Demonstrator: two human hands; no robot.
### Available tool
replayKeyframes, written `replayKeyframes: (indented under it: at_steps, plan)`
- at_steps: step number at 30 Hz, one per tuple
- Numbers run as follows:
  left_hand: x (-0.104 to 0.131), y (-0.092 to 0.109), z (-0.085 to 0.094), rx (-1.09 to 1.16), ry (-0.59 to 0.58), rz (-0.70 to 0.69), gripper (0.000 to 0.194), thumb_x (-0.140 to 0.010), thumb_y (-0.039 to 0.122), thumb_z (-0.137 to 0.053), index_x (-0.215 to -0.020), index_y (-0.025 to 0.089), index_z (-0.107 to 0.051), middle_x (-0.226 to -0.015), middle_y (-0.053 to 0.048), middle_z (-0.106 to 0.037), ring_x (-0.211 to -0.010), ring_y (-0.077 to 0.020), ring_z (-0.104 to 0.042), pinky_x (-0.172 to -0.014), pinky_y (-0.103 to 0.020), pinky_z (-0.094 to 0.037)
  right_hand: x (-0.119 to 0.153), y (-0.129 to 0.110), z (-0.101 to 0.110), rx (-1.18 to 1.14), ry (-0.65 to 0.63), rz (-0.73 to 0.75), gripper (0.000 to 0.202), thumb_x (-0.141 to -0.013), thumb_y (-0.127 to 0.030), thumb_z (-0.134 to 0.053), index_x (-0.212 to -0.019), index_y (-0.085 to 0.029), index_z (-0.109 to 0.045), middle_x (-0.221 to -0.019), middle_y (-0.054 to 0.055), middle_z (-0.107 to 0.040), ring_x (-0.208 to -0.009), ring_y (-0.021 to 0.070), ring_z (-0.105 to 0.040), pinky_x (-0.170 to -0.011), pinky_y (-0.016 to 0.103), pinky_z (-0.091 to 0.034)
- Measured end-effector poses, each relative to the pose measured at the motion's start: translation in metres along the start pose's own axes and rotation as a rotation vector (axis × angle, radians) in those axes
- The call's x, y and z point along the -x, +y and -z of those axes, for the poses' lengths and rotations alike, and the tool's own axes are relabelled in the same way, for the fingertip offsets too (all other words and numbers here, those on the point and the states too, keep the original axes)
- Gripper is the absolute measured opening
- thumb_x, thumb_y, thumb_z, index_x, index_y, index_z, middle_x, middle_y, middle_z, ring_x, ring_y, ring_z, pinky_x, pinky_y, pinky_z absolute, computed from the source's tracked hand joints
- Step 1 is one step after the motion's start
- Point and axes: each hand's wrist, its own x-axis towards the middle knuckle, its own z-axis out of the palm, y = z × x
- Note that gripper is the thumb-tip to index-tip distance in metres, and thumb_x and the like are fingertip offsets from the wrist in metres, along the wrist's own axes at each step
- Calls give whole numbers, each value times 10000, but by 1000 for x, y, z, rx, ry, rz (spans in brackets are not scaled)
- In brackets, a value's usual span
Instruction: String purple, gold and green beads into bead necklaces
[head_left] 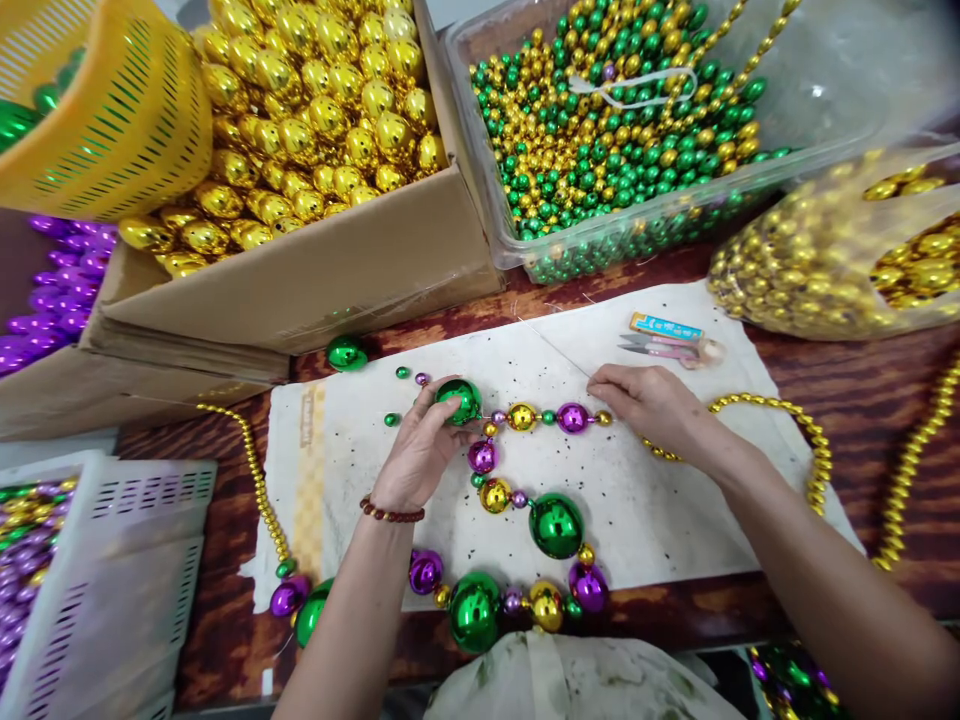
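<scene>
The large round shiny bead at the left hand is metallic green. The strung chain of round beads mixes metallic green, purple and gold, with small pale-lilac ones among them. The thin beaded strand at right is gold throughout. The flat cloth is off-white with dark specks and a yellow-checked band at left. The wooden bench is reddish brown with dark streaks. The cardboard box is tan, its egg-shaped beads gold. The slotted plastic basket at far left is orange-yellow. The beaded bracelet is dark red.
</scene>
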Motion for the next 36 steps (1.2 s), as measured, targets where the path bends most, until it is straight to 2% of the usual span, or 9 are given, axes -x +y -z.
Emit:
replayKeyframes:
  at_steps: [4, 9, 14, 21, 23, 25, 28, 31, 36]
  plan:
    - [0, 0, 0, 32, 8, 20, 301, -807, 268, -680, -1076, 236, -550, -888, -2, -655, -767, -184, -684, -666, -299, -530, -2, -4, 1, 240, -12, -44, 249, -965, -354, -407, -951, -254, -635, -793, 31, -716, -728, 227, -648, -570, 278, -302]
    - [0, -1, -1, 14, 26, 33, 313, -807, 300, -685, -1075, 228, -541, -891, -16, -661, -769, -182, -685, -718, -328, -544, -1, -21, 3, 488, -63, -56, 235, -961, -363, -420, -969, -225, -609, -743, 68, -713, -682, 271, -676, -545, 286, -287]
    - [-1, 4, -5, -71, 7, -9, 331, -809, 333, -678, -1100, 240, -550, -937, -7, -619, -729, -149, -653, -627, -274, -527, -2, -28, -1, 554, -84, -40, 195, -959, -316, -432, -991, -206, -589, -751, 97, -712, -724, 309, -695, -571, 296, -354]
    - [1, 19, -3, -330, -55, -54, 311, -871, 453, -562, -1086, 231, -597, -949, -25, -565, -774, -148, -563, -541, -228, -483, -6, -23, -5, 494, -94, -84, 181, -964, -326, -434, -1014, -214, -567, -751, 76, -713, -712, 293, -695, -567, 284, -347]
    - [6, 22, 1, -435, -63, -90, 315, -880, 451, -548, -1101, 236, -611, -1007, -37, -577, -827, -160, -562, -594, -240, -494, -6, -21, -5, 482, -93, -82, 180, -967, -324, -429, -1008, -214, -566, -747, 69, -713, -704, 282, -692, -561, 276, -332]
    - [13, 23, 7, -562, -84, -135, 321, -879, 400, -570, -1161, 249, -600, -1121, -49, -582, -967, -185, -561, -767, -277, -501, -6, -19, -6, 468, -84, -70, 178, -968, -319, -427, -1001, -212, -564, -736, 67, -711, -693, 272, -688, -550, 272, -310]
    - [27, 19, 18, -754, -129, -212, 490, -847, 307, -635, -1318, 275, -501, -1320, -70, -506, -1210, -232, -470, -1015, -353, -395, -5, -16, -7, 453, -65, -42, 177, -971, -321, -420, -989, -213, -559, -747, 66, -714, -680, 255, -683, -532, 271, -266]
    - [44, 12, 28, -954, -143, -311, 618, -822, 259, -659, -1390, 302, -422, -1369, -85, -447, -1280, -264, -412, -1087, -431, -331, -4, -14, -8, 446, -65, -45, 182, -973, -331, -415, -972, -218, -558, -743, 57, -713, -660, 239, -674, -519, 272, -226]
    - [65, 3, 41, -1228, -156, -429, 532, -848, 191, -590, -1348, 308, -452, -1349, -83, -433, -1291, -267, -401, -1096, -465, -345, -2, -20, -5, 364, -19, -13, 186, -969, -347, -408, -934, -234, -552, -690, 27, -692, -606, 224, -644, -508, 273, -222]
